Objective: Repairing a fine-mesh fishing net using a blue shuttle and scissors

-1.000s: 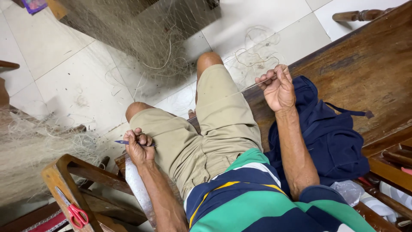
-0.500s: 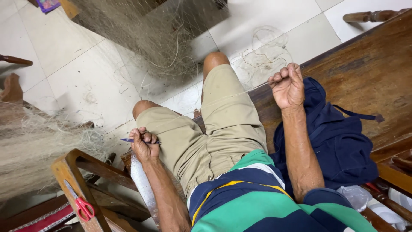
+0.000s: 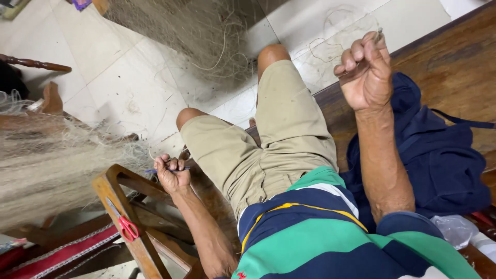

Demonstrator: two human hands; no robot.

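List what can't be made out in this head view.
- Left hand: its closed fingers hide most of the blue tool.
- Right hand: whatever it pinches is too thin to identify.
- Scissors: blades partly hidden against the chair frame.
- Net: cut off by the left edge.

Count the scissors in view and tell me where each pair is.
1. A pair of red-handled scissors lies on the wooden chair frame at lower left, below the left hand. More could be hidden under the fishing net.
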